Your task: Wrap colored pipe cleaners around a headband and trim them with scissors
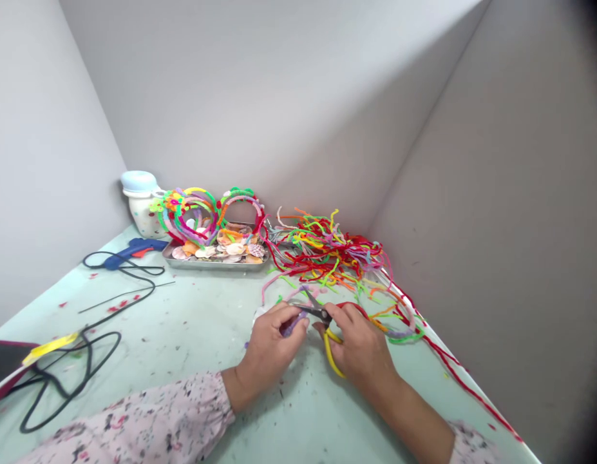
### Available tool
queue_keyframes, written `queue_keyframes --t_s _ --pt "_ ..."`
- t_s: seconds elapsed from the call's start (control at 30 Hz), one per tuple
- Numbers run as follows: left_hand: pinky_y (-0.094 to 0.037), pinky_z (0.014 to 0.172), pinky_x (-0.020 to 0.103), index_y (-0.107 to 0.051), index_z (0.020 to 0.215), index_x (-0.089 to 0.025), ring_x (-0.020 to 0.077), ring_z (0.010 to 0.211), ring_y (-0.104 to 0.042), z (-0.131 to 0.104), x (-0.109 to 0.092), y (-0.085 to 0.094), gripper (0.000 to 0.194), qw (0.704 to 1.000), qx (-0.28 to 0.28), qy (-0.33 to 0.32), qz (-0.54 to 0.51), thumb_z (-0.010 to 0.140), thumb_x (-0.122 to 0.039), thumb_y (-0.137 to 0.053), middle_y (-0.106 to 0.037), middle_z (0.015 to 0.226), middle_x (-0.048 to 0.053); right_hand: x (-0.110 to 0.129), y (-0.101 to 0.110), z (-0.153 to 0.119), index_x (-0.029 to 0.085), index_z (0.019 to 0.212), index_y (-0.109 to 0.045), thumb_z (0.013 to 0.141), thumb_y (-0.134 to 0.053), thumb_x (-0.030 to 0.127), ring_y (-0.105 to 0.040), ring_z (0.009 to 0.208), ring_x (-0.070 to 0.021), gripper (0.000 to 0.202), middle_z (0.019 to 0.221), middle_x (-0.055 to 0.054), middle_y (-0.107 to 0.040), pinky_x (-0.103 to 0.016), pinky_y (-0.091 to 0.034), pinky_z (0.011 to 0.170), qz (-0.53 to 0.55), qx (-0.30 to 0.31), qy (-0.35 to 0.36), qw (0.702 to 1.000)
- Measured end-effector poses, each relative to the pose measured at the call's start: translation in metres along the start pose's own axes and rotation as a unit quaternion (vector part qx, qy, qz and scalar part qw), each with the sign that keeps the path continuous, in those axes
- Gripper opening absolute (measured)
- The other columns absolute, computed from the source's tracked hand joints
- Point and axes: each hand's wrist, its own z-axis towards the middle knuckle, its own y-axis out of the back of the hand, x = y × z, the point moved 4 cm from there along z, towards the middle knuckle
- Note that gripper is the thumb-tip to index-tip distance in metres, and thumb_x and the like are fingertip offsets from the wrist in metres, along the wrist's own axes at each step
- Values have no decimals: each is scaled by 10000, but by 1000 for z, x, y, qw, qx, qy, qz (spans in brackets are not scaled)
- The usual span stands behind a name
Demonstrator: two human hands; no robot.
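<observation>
My left hand [274, 345] is closed around a small purple pipe cleaner piece [293, 323], pinched near the middle of the table. In my right hand [363, 348] are scissors [333, 353] with yellow handles and dark blades. The blades are spread apart and point left, over the fingertips of my left hand beside the purple piece. Just behind the hands lies a tangled heap of coloured pipe cleaners [327, 251]. Part of the purple piece is hidden by my fingers.
A metal tray [216, 264] of shells holds colourful looped headbands [194, 216]. Left of it are a white jar [143, 209] and a blue glue gun [129, 252]. A black cord [88, 361] curls over the left side. Red strands [465, 383] run along the right edge.
</observation>
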Motion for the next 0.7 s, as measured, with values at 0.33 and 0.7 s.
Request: queue_keyframes --t_s 0.33,0.7 --pt "-387 640 229 -635 754 -165 121 664 -488 -1 2 -2 174 999 -3 -1 32 866 -249 -531 -524 692 -9 2 2 -2 220 1118 -625 863 -562 196 -609 722 -171 263 823 -31 -634 -267 -389 587 -2 41 2 999" --pt "-444 731 257 -696 992 -180 142 742 -554 -1 0 0 204 1000 -5 -15 8 882 -248 -538 -618 802 21 -5 0 1 191 1066 -641 896 -561 324 -592 635 -142 230 788 -36 -672 -239 -453 607 164 38 -80 983"
